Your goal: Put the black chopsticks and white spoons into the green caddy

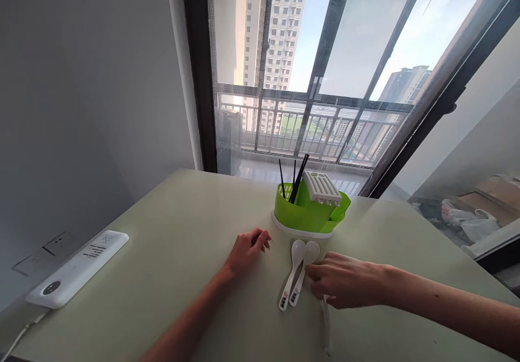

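Two white spoons (296, 271) lie side by side on the pale green worktop (170, 253), just in front of the green cutlery holder (303, 213), bowls toward it and handles pointing back at the person. They look like smooth glazed ceramic or plastic (which of the two cannot be told), with rounded bowls and small dark marks at the handle ends. A third white handle (326, 324) shows from under the right hand, farther from the holder.

The right hand (345, 283) rests palm down just right of the spoons, fingers loosely curled and their tips touching the nearer spoon's handle; it grips nothing that can be seen. The left hand (247, 251) lies on the worktop to the holder's left front, fingers curled under in a loose fist, holding nothing.

The holder is one glossy lime plastic tub on a white oval base, with a white slotted rack (323, 187) leaning across its top. About four thin black chopsticks (294, 180) stand upright in its left compartment.

Far left of the holder, at the worktop's edge, lies one long white power strip (77, 269) with rounded corners.
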`<state>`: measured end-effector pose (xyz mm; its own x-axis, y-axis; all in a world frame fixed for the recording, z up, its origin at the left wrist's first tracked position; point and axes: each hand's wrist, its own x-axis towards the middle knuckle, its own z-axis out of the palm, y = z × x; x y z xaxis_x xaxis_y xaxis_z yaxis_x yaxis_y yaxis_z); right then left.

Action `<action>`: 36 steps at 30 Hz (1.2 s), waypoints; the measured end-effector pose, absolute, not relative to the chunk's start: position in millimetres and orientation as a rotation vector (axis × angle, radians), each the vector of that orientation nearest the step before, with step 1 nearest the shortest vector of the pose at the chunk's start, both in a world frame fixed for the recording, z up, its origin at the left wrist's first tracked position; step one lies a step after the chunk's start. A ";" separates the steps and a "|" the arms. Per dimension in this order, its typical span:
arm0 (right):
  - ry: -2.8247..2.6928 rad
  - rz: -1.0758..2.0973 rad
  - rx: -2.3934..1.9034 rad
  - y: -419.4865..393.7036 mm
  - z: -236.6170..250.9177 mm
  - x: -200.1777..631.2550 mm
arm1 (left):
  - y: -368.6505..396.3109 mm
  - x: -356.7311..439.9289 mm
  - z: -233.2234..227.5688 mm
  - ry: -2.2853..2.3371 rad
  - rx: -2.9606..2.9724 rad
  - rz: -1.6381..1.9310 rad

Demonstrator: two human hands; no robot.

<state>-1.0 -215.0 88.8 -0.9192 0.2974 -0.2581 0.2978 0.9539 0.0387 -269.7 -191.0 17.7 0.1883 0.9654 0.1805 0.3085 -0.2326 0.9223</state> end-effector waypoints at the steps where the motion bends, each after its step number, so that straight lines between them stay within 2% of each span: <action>1: 2.852 -0.017 0.456 -214.5 91.9 -1.2 | -190.9 -269.9 17.4 1.218 1.685 1.064; 5: 2.818 -0.272 0.570 -218.1 109.7 -4.1 | -190.7 -269.5 16.4 1.225 1.683 1.065; 12: 2.691 -1.147 0.700 -233.1 158.8 -19.4 | -193.5 -266.4 19.3 1.252 1.669 1.087; 14: 2.684 -1.199 0.839 -228.2 173.4 -21.6 | -194.3 -266.5 20.6 1.256 1.669 1.073; 16: 2.803 -1.001 1.042 -216.8 186.9 -21.0 | -194.3 -267.0 21.0 1.243 1.674 1.063; 19: 2.921 -0.354 1.284 -195.4 204.4 -19.4 | -193.1 -267.8 19.4 1.222 1.671 1.066; 21: 2.802 0.017 1.406 -186.2 214.4 -21.6 | -191.9 -268.0 17.7 1.221 1.667 1.066; 24: 2.584 0.352 1.447 -185.8 227.2 -32.9 | -190.6 -268.0 15.7 1.224 1.670 1.065; 29: 2.413 0.607 1.417 -189.4 238.5 -60.3 | -191.0 -268.3 16.5 1.221 1.682 1.064; 36: 2.473 0.520 1.338 -157.7 219.7 -77.2 | -193.4 -268.0 20.5 1.219 1.694 1.044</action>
